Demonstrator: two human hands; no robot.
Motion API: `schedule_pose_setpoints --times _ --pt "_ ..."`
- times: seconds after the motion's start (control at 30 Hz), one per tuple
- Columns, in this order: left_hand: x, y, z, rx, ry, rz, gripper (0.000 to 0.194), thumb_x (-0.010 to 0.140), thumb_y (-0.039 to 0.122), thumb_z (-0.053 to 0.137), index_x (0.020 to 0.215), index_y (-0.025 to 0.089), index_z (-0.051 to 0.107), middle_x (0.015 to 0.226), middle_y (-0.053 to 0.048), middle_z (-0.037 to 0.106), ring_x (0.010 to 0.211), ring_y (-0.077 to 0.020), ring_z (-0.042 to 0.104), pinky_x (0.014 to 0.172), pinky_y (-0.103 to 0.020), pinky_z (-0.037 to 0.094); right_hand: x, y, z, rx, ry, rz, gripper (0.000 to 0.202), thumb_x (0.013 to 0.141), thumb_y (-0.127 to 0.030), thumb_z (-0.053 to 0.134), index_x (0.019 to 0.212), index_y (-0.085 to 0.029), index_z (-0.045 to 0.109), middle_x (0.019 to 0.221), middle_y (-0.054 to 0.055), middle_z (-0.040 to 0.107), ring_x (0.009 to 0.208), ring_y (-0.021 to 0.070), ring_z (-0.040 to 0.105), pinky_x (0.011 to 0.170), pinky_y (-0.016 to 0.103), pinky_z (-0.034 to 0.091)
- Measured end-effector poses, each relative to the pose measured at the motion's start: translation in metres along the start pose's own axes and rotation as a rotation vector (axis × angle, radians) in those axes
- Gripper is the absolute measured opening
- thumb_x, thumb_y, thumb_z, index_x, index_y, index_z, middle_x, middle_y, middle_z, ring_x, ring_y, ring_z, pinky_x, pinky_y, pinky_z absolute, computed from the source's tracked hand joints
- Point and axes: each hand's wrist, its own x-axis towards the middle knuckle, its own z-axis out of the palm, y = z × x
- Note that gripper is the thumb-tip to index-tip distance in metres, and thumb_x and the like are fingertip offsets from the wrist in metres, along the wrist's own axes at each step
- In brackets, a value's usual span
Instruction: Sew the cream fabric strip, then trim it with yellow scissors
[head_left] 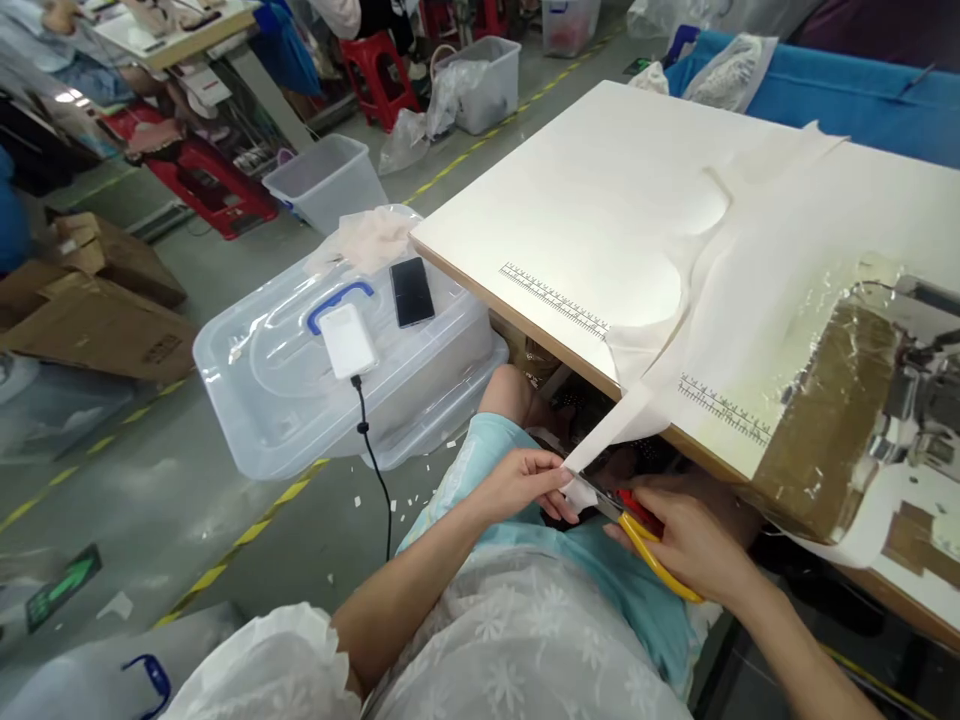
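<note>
Pointing forward and to the left, the scissors [646,552] were found above the lap, just short of the table edge. Their long axis was set aslant, with the yellow and red handles nearest the body and the blades directed at the left hand [531,488]. The handles were enclosed by the right hand [686,535]. A white fabric strip [611,432] was pinched between the thumb and fingers of the left hand, and the blade tips were seen at its lower end. Whether the blades were parted could not be determined. The two hands were held near each other but apart.

The strip was stretched from the left hand forward and to the right, up to the table edge, its long axis lying roughly crosswise to that of the scissors. Beyond the edge, white cloth [712,285] with a curved outline was spread over the white tabletop [555,190], its length directed toward the far right. Printed ruler scales [555,300] were noted along the near edge. To the right, a machine [926,385] was mounted on the table.

To the left, a black phone [412,292] and a white device [349,340] with a cable were placed on a lidded clear container [274,375]. Farther off, red stools [381,80] were observed.
</note>
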Motion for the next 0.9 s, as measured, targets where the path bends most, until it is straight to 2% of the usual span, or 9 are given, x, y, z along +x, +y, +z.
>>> schedule_pose_setpoints --times 0.17,0.33,0.5,0.57,0.63,0.7,0.77,0.8,0.9 --pt "0.005 -0.008 0.000 -0.043 -0.007 0.015 0.050 0.072 0.059 0.075 0.081 0.011 0.065 0.066 -0.009 0.072 0.061 -0.0185 0.071 0.056 -0.023 0.053 0.002 0.010 -0.003 0.025 -0.035 -0.022 0.044 0.089 -0.056 0.051 0.064 -0.025 0.030 0.060 -0.001 0.050 0.054 0.0152 0.042 0.051 0.027 0.028" --pt "0.012 -0.002 -0.007 0.003 -0.071 -0.026 0.049 0.072 0.059 0.075 0.079 0.011 0.064 0.064 -0.008 0.072 0.060 -0.0190 0.071 0.056 -0.025 0.052 0.008 0.000 0.003 -0.074 0.027 -0.003 0.041 0.089 -0.057 0.050 0.068 -0.025 0.033 0.065 0.001 0.057 0.055 0.0170 0.048 0.052 0.027 0.028" --pt "0.018 0.009 -0.026 0.125 -0.162 -0.072 0.049 0.078 0.062 0.067 0.078 0.013 0.063 0.066 -0.009 0.071 0.065 -0.0199 0.071 0.060 -0.027 0.052 0.010 -0.011 0.017 -0.027 0.099 0.136 0.046 0.089 -0.060 0.046 0.063 -0.025 0.032 0.054 -0.001 0.050 0.047 0.0154 0.044 0.049 0.027 0.026" --pt "0.022 0.011 -0.038 0.229 -0.187 -0.065 0.049 0.082 0.061 0.062 0.091 0.013 0.065 0.069 -0.007 0.070 0.065 -0.0188 0.069 0.060 -0.027 0.051 0.004 -0.013 0.024 -0.008 0.128 0.196 0.045 0.089 -0.060 0.047 0.064 -0.025 0.034 0.054 -0.001 0.050 0.048 0.0155 0.045 0.049 0.027 0.027" --pt "0.027 0.013 -0.049 0.422 -0.128 0.028 0.049 0.086 0.055 0.060 0.113 0.014 0.062 0.083 -0.008 0.071 0.068 -0.0175 0.067 0.062 -0.027 0.050 -0.007 -0.016 0.033 0.022 0.168 0.246 0.044 0.089 -0.059 0.048 0.065 -0.025 0.034 0.056 -0.002 0.048 0.050 0.0156 0.046 0.050 0.026 0.030" --pt "0.034 0.016 -0.056 0.642 0.013 0.220 0.052 0.088 0.048 0.059 0.129 0.016 0.054 0.103 -0.012 0.068 0.079 -0.0190 0.065 0.066 -0.029 0.050 -0.022 -0.021 0.046 0.081 0.208 0.292 0.043 0.089 -0.056 0.049 0.065 -0.025 0.033 0.058 -0.003 0.046 0.052 0.0151 0.045 0.051 0.026 0.033" --pt "0.044 0.023 -0.055 0.794 0.121 0.434 0.049 0.090 0.042 0.057 0.131 0.016 0.052 0.118 -0.014 0.062 0.097 -0.0232 0.061 0.076 -0.033 0.050 -0.036 -0.031 0.059 0.160 0.256 0.340 0.042 0.090 -0.054 0.050 0.065 -0.025 0.033 0.059 -0.004 0.043 0.054 0.0147 0.044 0.051 0.025 0.035" --pt "0.050 0.027 -0.051 0.840 0.133 0.523 0.046 0.091 0.041 0.056 0.129 0.017 0.054 0.121 -0.014 0.060 0.105 -0.0253 0.058 0.083 -0.035 0.049 -0.042 -0.037 0.066 0.202 0.278 0.364 0.041 0.090 -0.053 0.050 0.065 -0.025 0.034 0.060 -0.004 0.043 0.054 0.0146 0.044 0.052 0.025 0.035" --pt "0.066 0.039 -0.030 0.889 0.052 0.675 0.034 0.090 0.040 0.058 0.117 0.019 0.061 0.119 -0.012 0.060 0.114 -0.0275 0.053 0.093 -0.038 0.046 -0.055 -0.055 0.082 0.326 0.332 0.445 0.038 0.090 -0.052 0.050 0.067 -0.024 0.039 0.062 -0.004 0.043 0.056 0.0148 0.045 0.053 0.025 0.037"
